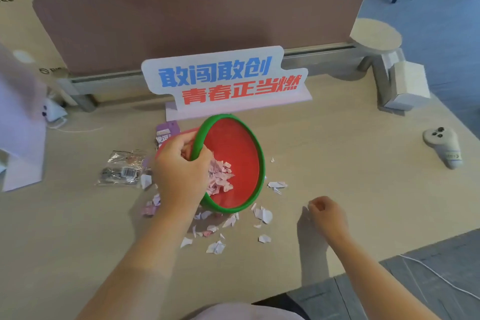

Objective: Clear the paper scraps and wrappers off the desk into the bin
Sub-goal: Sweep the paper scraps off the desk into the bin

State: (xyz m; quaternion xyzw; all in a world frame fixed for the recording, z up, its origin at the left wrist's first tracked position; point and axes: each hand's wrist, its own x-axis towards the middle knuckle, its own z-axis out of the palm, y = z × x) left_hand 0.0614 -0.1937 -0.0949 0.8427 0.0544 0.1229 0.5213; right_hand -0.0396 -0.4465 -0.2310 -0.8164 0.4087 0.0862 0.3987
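Left hand (181, 171) grips the green rim of the bin (239, 138), a red tub tilted on its side with the mouth facing the near right. Paper scraps (220, 176) pile inside, right by the fingers. Right hand (328, 213) sits curled and closed on the bench (350, 163), near right of the bin; can't tell whether it pinches a scrap. Loose scraps (263, 215) litter the bench just near the bin. Clear wrapper (122, 169) lies left of it, purple wrapper (167, 131) far left, slogan sign (223, 78) behind.
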